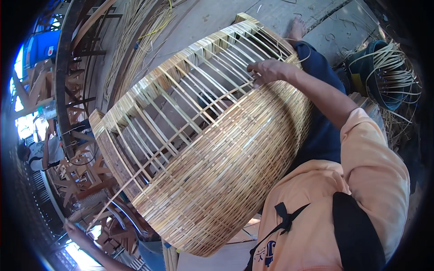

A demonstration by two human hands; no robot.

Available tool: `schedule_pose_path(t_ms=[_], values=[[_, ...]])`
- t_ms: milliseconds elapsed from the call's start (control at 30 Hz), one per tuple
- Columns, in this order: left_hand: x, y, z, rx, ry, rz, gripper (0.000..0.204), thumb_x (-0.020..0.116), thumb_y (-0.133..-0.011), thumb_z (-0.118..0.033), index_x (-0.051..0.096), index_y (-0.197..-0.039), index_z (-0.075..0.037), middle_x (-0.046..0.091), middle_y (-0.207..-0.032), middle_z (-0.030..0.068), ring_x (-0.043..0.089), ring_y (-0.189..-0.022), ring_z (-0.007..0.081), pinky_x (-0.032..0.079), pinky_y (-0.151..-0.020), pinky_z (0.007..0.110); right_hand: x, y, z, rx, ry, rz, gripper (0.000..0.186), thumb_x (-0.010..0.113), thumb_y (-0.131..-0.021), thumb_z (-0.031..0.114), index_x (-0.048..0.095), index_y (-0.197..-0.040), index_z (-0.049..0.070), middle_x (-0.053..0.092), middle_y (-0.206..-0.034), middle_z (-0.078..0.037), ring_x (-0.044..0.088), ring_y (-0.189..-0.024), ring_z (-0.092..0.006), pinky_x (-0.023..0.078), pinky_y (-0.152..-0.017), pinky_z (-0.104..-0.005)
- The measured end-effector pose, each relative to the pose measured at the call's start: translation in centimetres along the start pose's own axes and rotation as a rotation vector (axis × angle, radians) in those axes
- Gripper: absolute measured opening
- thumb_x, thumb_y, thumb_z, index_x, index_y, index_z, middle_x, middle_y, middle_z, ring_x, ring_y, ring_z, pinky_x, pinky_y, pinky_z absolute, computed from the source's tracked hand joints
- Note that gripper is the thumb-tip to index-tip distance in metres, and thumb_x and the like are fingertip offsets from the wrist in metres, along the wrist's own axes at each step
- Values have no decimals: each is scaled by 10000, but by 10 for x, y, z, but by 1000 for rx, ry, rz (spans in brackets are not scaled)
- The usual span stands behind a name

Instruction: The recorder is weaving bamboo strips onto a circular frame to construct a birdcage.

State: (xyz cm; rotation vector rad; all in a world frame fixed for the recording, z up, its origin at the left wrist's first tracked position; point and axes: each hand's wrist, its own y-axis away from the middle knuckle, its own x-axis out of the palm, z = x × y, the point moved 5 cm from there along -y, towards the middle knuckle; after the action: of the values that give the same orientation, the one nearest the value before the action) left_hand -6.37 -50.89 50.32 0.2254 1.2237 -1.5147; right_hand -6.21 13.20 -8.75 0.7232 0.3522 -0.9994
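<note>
A large curved wickerwork piece [226, 167], tightly woven in tan cane over its near part, leans against my lap. Bare lengthwise strands [181, 77] span from the weave to the wrapped far rail of its frame. One long cane strip [120, 193] crosses these strands and sticks out past the left side. Near its outer end, my left hand [77, 231] is closed on it at the lower left. My right hand [270, 71] is bent over the strands at the weave's upper edge, its fingers closed around the strip there; the fingertips are partly hidden.
A dark bucket [377, 74] full of curled cane strips stands at the right. Long loose strips [135, 49] lie on the floor beyond the frame. At the left are piled wooden parts [86, 176], a blue drum [41, 47] and another person [43, 153].
</note>
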Motion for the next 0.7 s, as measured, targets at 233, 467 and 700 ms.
schedule_pose_path(t_ms=[233,467,700], values=[[72,45,-71,242,-716,210,439,391,-917,-505,581,-1206,-234,472,-1349,99,434,-1234,310,336,-988,488,-9,28,-40,69,38,-16,341,711,-720,228,587,-999,75,647,-875,-120,618,-849,-297,465,-729,-380],[25,157,-243,163,396,447,575,393,-953,-479,604,-814,38,614,-664,162,571,-621,268,425,-597,414,-13,24,-34,-18,272,-32,247,664,-761,238,626,-977,125,656,-875,-100,630,-853,-290,483,-727,-390],[46,168,-252,261,327,389,560,359,-967,-451,611,-851,35,610,-702,232,574,-628,406,426,-565,448,-8,14,-70,-108,15,184,304,666,-756,221,659,-1020,70,674,-858,-99,643,-837,-241,486,-708,-356]])
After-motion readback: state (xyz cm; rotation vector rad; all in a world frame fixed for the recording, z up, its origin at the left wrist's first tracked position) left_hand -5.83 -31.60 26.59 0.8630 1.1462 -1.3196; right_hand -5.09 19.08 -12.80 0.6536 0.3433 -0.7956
